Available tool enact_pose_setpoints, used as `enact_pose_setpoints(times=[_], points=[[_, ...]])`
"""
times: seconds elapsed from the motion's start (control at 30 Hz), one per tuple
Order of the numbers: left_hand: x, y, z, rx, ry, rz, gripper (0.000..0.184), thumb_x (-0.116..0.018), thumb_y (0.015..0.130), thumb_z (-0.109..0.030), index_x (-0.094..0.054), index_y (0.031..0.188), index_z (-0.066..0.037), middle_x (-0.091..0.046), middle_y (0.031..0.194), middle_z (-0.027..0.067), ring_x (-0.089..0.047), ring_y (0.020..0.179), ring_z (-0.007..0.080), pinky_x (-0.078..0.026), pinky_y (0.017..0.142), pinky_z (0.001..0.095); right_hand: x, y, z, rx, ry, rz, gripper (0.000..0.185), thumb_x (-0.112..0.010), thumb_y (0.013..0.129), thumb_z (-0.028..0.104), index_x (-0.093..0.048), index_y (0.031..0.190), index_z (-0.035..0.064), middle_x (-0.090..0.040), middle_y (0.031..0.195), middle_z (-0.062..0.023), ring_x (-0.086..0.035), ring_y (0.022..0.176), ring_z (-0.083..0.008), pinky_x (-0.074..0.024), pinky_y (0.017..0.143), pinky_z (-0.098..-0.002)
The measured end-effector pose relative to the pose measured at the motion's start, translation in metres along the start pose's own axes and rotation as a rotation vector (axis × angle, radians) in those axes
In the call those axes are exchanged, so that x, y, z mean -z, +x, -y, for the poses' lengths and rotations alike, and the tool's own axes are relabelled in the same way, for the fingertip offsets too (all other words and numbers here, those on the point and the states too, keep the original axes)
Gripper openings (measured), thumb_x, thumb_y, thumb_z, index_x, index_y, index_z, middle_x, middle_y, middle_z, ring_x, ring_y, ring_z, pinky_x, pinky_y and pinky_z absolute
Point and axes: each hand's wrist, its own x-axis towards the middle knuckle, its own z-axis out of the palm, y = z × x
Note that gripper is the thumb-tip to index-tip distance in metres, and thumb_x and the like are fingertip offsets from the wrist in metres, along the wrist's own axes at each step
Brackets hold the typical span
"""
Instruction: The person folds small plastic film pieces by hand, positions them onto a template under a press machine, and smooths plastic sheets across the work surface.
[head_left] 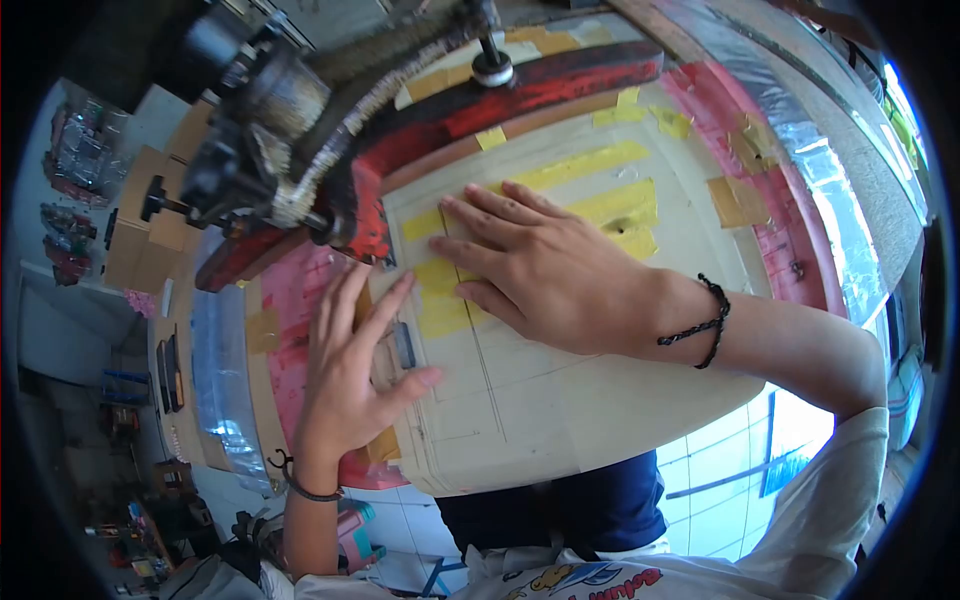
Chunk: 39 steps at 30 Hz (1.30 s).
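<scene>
The broad, cream-coloured flat sheet (pixel 560 410) lies mid-view, a worn red-and-black metal bar (pixel 450 122) along its eleven o'clock side. Yellow tape strips (pixel 630 205) already cover its upper part; thin dark lines (pixel 487 372) run untaped toward six. The right hand (pixel 565 265) rests flat, fingers spread; the left hand (pixel 350 375), also spread, sits at nine, gripping nothing visible. What remains is unclear.

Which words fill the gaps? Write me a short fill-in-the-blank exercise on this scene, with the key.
1. The tape under the right hand is coloured ____.
2. The curved bar beyond the pale sheet is painted black and ____.
3. The bracelet on the right wrist is coloured ____.

Missing words: yellow; red; black.
</scene>
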Motion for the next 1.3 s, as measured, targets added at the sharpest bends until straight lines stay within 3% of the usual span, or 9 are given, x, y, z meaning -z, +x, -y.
enact_pose_setpoints(times=[0.17,0.3,0.33,0.53,0.83,1.17,1.27,1.3], points=[[-0.002,-0.002,-0.004,-0.006,0.051,-0.007,0.090,-0.073,0.081,-0.065,-0.050,0.153,-0.015,-0.032,0.161,0.0260,-0.031,0.148,0.0477,-0.024,0.121,0.0587,0.007,0.000,-0.002,-0.026,0.067,0.000,0.046,-0.053,0.103,0.033,-0.062,0.133,-0.0002,-0.053,0.148,-0.0250,-0.045,0.144,-0.0376,-0.0287,0.125,-0.0485],[-0.001,-0.006,-0.002,-0.017,0.096,0.026,0.095,-0.069,0.082,-0.069,-0.044,0.157,-0.016,-0.027,0.164,0.0284,-0.025,0.151,0.0508,-0.019,0.122,0.0610,0.024,-0.013,0.004,-0.058,0.014,0.084,0.054,-0.054,0.102,0.036,-0.053,0.141,-0.0014,-0.046,0.153,-0.0262,-0.038,0.149,-0.0363,-0.0236,0.126,-0.0484],[-0.002,-0.008,-0.001,-0.030,0.092,0.019,0.095,-0.069,0.082,-0.069,-0.043,0.157,-0.016,-0.027,0.164,0.0283,-0.025,0.151,0.0509,-0.019,0.122,0.0610,0.028,-0.024,0.004,-0.067,-0.038,0.150,0.065,-0.051,0.103,0.044,-0.044,0.150,-0.0009,-0.038,0.160,-0.0240,-0.030,0.153,-0.0351,-0.0191,0.128,-0.0482],[-0.001,-0.001,0.001,-0.018,0.055,0.077,0.097,-0.065,0.085,-0.070,-0.038,0.160,-0.014,-0.026,0.165,0.0289,-0.022,0.154,0.0471,-0.016,0.125,0.0557,0.056,-0.045,0.006,-0.148,-0.146,0.260,0.079,-0.042,0.103,0.058,-0.036,0.157,0.0024,-0.030,0.166,-0.0175,-0.021,0.157,-0.0332,-0.0122,0.129,-0.0479],[-0.001,0.000,0.001,-0.023,0.042,0.076,0.095,-0.066,0.085,-0.067,-0.039,0.160,-0.015,-0.029,0.163,0.0281,-0.024,0.153,0.0477,-0.018,0.125,0.0549,0.053,-0.048,0.006,-0.148,-0.158,0.200,0.077,-0.043,0.102,0.058,-0.038,0.157,0.0045,-0.032,0.165,-0.0186,-0.024,0.156,-0.0339,-0.0106,0.129,-0.0492],[-0.003,0.008,0.006,-0.049,0.066,0.008,0.091,-0.067,0.086,-0.065,-0.041,0.159,-0.016,-0.032,0.162,0.0280,-0.027,0.151,0.0475,-0.020,0.124,0.0547,0.056,-0.040,-0.001,-0.166,-0.201,0.231,0.076,-0.046,0.101,0.057,-0.039,0.156,0.0046,-0.031,0.166,-0.0186,-0.022,0.156,-0.0345,-0.0143,0.129,-0.0505],[-0.004,0.001,0.005,-0.031,0.041,0.033,0.091,-0.067,0.087,-0.064,-0.040,0.159,-0.016,-0.030,0.163,0.0283,-0.026,0.152,0.0466,-0.019,0.124,0.0551,0.053,-0.044,-0.009,-0.123,-0.145,0.106,0.066,-0.056,0.100,0.048,-0.048,0.151,0.0073,-0.042,0.159,-0.0198,-0.034,0.151,-0.0372,-0.0230,0.126,-0.0514],[-0.006,-0.004,0.011,-0.047,0.042,0.021,0.091,-0.067,0.087,-0.064,-0.040,0.159,-0.016,-0.032,0.162,0.0280,-0.027,0.151,0.0468,-0.019,0.124,0.0557,0.063,-0.046,-0.013,-0.217,-0.116,0.152,0.061,-0.059,0.099,0.044,-0.052,0.146,0.0076,-0.047,0.153,-0.0196,-0.040,0.146,-0.0371,-0.0280,0.122,-0.0506]])
